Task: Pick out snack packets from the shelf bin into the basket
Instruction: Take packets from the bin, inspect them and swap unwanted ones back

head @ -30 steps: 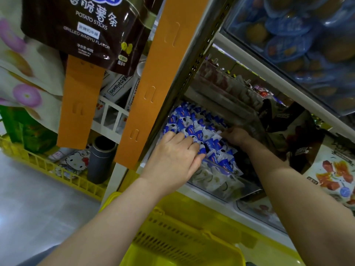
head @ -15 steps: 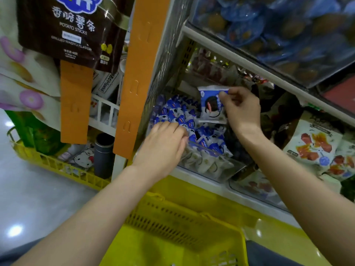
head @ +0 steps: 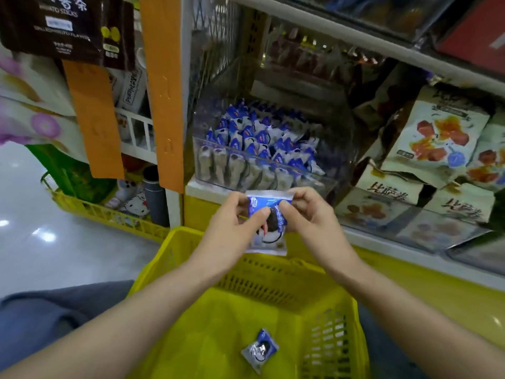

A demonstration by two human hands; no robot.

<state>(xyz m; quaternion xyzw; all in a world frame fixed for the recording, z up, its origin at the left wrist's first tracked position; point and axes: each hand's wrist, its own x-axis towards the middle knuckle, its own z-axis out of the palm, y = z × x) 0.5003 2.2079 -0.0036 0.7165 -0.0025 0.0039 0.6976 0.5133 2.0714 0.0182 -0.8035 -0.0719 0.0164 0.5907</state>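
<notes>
A blue-and-white snack packet (head: 267, 236) is pinched between both hands just above the far rim of the yellow basket (head: 276, 272). My left hand (head: 232, 231) grips its left side and my right hand (head: 308, 217) its right side. One more packet of the same kind (head: 260, 350) lies on the basket floor. Behind the hands, the clear shelf bin (head: 262, 173) holds several more blue-and-white packets (head: 259, 138).
Orange hanging strips (head: 164, 91) flank the shelf post to the left. Cream bags with red fruit pictures (head: 437, 138) fill the shelf to the right. A yellow rack (head: 109, 214) with a grey cylinder stands low at the left, over shiny floor. Another shelf is overhead.
My right hand has brought the packet down from the bin to the basket's rim. My left hand left the bin and took hold of the same packet. The view has tipped downward.
</notes>
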